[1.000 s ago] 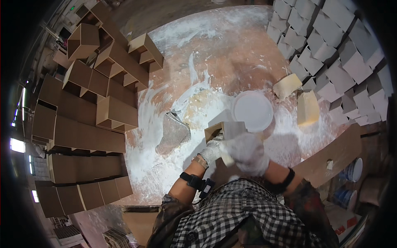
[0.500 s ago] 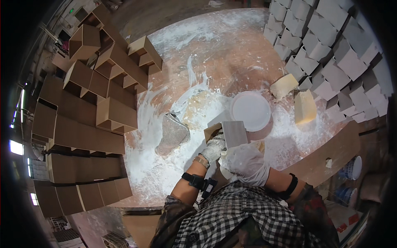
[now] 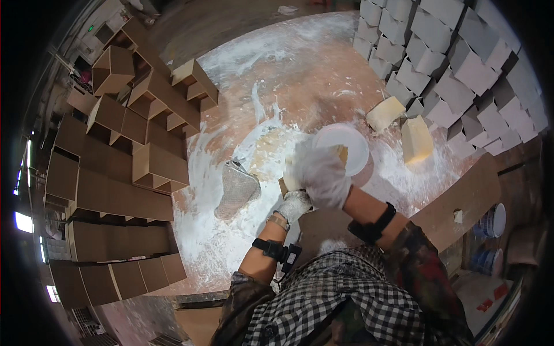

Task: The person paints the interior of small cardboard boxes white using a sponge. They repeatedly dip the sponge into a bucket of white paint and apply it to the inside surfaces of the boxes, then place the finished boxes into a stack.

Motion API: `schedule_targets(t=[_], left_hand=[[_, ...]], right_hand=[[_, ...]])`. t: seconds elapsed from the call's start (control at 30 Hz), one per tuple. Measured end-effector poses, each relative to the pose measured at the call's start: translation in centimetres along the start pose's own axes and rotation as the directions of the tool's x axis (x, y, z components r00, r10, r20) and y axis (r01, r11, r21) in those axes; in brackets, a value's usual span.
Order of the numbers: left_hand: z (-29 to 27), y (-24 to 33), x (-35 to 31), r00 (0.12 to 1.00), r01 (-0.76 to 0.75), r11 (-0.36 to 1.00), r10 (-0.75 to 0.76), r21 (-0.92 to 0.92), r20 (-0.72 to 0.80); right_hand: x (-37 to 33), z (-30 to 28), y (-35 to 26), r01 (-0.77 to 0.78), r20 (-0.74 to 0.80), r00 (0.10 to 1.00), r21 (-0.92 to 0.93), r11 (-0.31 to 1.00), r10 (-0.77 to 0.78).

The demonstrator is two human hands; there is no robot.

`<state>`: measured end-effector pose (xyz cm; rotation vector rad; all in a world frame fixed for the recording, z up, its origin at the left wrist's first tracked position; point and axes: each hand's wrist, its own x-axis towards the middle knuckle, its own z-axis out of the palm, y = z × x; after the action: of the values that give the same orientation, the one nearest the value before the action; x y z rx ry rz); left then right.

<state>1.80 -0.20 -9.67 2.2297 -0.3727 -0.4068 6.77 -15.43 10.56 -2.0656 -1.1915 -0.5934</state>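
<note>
My left hand (image 3: 295, 206), in a whitened knit glove, grips a small cardboard box near the table's middle. Only a brown edge of the box (image 3: 283, 185) shows clearly; the rest hides behind my gloves. Over the box lies my right hand (image 3: 328, 177), in a loose white glove smeared by motion. Its fingers are closed round a yellow sponge (image 3: 342, 153), of which a small part sticks out. Just beyond is a round white tub (image 3: 356, 144), partly covered by the right glove. A grey mesh cloth (image 3: 238, 190) lies left of my hands.
Brown open boxes (image 3: 156, 164) are stacked along the left side. White-coated boxes (image 3: 427, 75) rise in a stack at the right. Two yellow foam blocks, one upright (image 3: 416, 140) and one tilted (image 3: 385, 113), rest near them. White smears cover the table (image 3: 323, 75). Buckets (image 3: 490, 220) stand lower right.
My right hand has moved up and left from the near side of the box to over it, with the sponge. The box's white side, plain before, is now mostly covered.
</note>
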Motion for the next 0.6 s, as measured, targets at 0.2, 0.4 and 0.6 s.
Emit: schedule_targets(t=[0.2, 0.4, 0.6], left_hand=[[-4.5, 7.5, -1.6, 0.985, -0.166, 0.968, 0.170, 0.191, -0.008], [-4.2, 5.5, -1.8, 0.993, -0.116, 0.951, 0.102, 0.288, 0.064], [-4.1, 4.0, -1.9, 0.986, -0.159, 0.872, 0.122, 0.462, 0.110]], right_hand=[[-4.7, -8.3, -6.3, -0.024, 0.125, 0.992, 0.201, 0.979, -0.001], [-5.4, -8.4, -3.6, -0.269, 0.052, 0.961, 0.405, 0.874, 0.271], [0.2, -4.4, 3.9, -0.181, -0.170, 0.963, 0.167, 0.969, 0.209]])
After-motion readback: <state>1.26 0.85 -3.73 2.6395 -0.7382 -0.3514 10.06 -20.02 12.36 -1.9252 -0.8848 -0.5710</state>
